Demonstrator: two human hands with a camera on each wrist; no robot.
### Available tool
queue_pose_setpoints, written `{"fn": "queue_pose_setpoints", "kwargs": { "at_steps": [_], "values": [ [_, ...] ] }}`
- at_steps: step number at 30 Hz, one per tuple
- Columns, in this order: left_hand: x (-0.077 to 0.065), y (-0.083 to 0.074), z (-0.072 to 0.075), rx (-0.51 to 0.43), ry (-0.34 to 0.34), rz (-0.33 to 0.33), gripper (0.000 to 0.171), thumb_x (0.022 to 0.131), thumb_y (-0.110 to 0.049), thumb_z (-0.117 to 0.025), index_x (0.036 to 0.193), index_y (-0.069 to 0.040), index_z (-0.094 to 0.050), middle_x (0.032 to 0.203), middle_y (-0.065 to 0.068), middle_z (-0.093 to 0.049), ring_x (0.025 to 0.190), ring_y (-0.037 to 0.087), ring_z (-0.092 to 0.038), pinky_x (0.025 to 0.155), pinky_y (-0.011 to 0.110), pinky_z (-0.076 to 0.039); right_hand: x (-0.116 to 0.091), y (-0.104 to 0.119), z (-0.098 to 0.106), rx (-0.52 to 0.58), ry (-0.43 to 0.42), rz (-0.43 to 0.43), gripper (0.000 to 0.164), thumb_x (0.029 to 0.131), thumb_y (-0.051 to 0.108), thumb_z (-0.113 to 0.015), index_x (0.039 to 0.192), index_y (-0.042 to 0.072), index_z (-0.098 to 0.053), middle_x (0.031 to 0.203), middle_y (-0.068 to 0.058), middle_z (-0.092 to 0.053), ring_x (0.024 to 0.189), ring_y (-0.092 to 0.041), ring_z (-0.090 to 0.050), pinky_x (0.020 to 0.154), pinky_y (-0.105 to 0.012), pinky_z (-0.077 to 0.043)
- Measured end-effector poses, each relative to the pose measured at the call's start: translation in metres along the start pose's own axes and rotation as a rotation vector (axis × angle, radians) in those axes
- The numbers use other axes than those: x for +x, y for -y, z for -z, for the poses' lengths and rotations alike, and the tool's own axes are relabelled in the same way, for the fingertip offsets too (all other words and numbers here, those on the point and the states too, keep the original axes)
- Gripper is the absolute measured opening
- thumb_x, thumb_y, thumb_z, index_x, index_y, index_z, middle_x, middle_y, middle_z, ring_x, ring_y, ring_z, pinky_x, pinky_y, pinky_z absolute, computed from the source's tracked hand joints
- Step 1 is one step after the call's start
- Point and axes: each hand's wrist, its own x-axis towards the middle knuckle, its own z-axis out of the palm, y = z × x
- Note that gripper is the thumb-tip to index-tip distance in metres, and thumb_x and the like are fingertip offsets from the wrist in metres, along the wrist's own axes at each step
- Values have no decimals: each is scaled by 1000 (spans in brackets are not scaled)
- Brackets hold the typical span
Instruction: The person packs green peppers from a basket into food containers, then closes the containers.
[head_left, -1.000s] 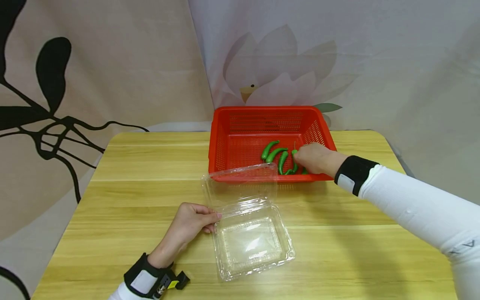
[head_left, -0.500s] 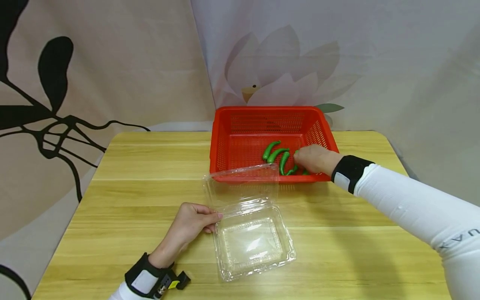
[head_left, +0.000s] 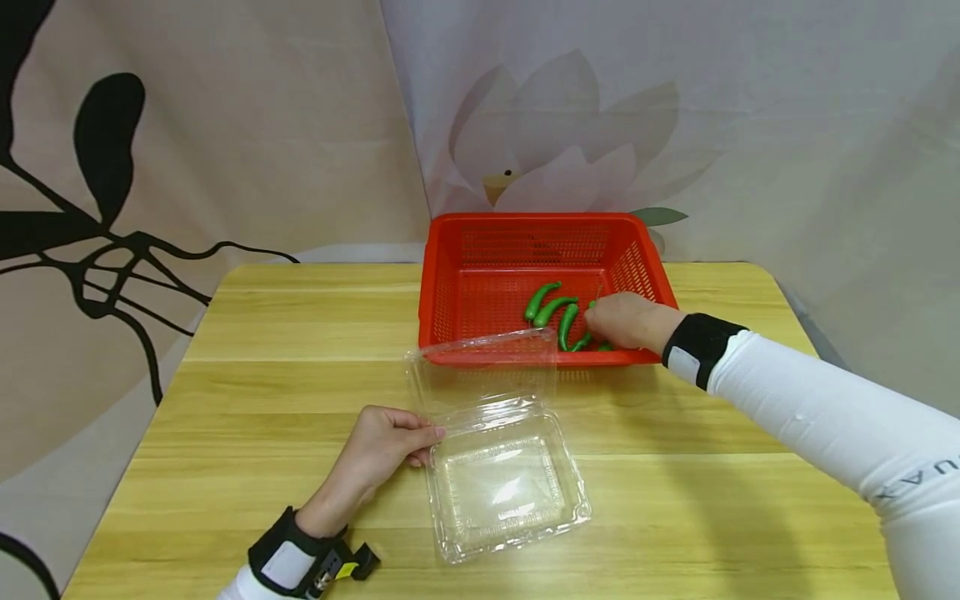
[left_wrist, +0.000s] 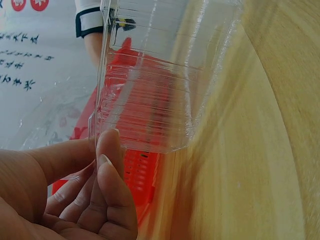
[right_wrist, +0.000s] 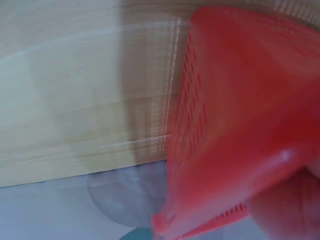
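A person's left hand [head_left: 393,437] pinches the edge of a clear plastic box [head_left: 465,508], which lies open on a wooden table [head_left: 300,367], its raised lid [head_left: 483,379] overlapping a red basket's [head_left: 480,292] near rim in the head view. The right hand [head_left: 628,321] is inside the basket at its right end, beside green peppers [head_left: 567,325] on the basket's floor; its fingertips are hidden, so whether it grips one cannot be told.
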Motion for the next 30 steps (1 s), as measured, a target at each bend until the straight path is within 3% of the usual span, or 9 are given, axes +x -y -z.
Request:
{"fn": "queue_pose_setpoints", "kwargs": {
  "at_steps": [4,7,12,18,26,30],
  "values": [
    [0,0,-1,-4,-6,11,13,90,-3,-82,89,9,-78,81,19,-75,59,15,-66,57,27,-59,-2,-3,6,24,3,24,16,87,4,-83,80,11,-70,69,1,-59,68,-19,-52,73,-37,-57],
    [0,0,-1,-11,-11,17,12,90,-2,-82,89,9,-78,82,19,-75,60,15,-66,58,27,-60,-5,-7,13,68,-5,29,20,84,5,-87,74,13,-71,64,4,-52,66,-17,-48,66,-33,-50],
    [0,-1,-1,-9,-16,12,12,89,-2,-82,90,9,-78,83,20,-75,60,15,-65,59,28,-60,-14,-13,25,146,-104,40,26,82,2,-88,69,12,-67,63,5,-44,65,-17,-42,62,-32,-38],
    [0,-2,0,-6,-14,13,12,90,-3,-82,92,9,-78,83,21,-75,61,15,-66,59,28,-60,-25,-14,29,185,-228,68,25,82,4,-87,73,13,-67,66,5,-49,66,-17,-45,62,-32,-39],
    [-1,-2,2,-22,-8,8,13,90,-3,-81,96,9,-78,86,21,-76,62,15,-68,60,28,-60,-35,-11,30,246,-316,50,23,85,-2,-77,75,16,-67,66,6,-47,63,-13,-43,60,-30,-37],
    [-1,-2,3,-20,-4,3,14,89,-3,-81,97,9,-78,84,21,-75,62,16,-68,60,28,-60,-41,-7,32,269,-362,46,17,84,-4,-74,81,13,-70,71,4,-55,66,-14,-47,62,-32,-42]
  ]
}}
